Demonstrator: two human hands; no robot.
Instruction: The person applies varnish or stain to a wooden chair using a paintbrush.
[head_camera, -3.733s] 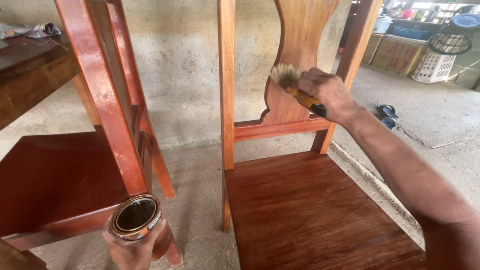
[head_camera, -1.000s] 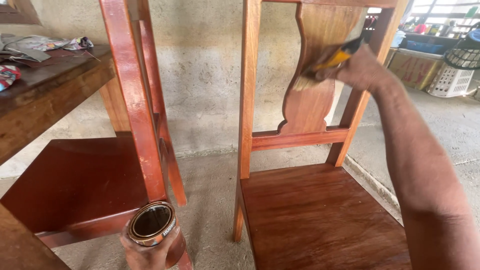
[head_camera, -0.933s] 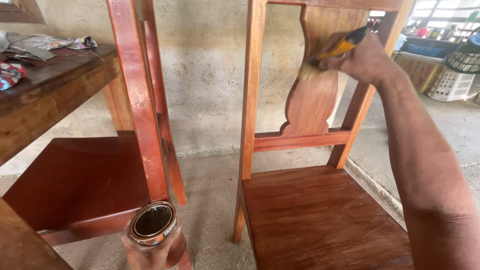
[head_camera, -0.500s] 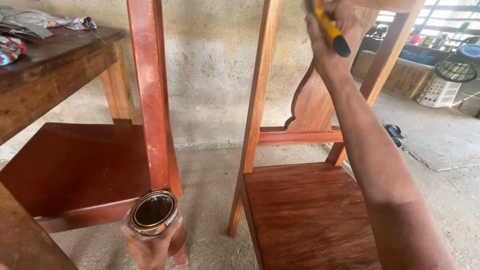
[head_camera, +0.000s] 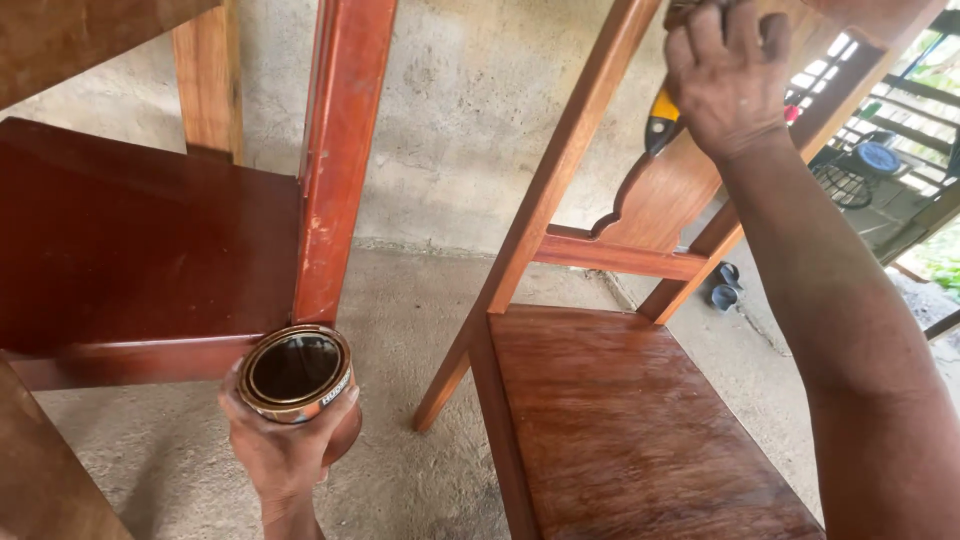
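Wooden chair (head_camera: 640, 420) under right hand (head_camera: 725, 75), fingers gripping yellow-handled brush (head_camera: 660, 120); left hand (head_camera: 280, 450) fingers clasp varnish tin (head_camera: 297, 370); second chair (head_camera: 150, 250) beside.

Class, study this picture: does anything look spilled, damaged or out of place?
Nothing stands out. The open tin sits upright in the left hand, no spill showing. The right hand grips a yellow-handled brush at the chair back.

We stand in a furniture workshop: freshly stained wooden chairs (head_camera: 620, 420) on bare concrete floor (head_camera: 400, 330), rough wall (head_camera: 460, 120) behind the chairs.
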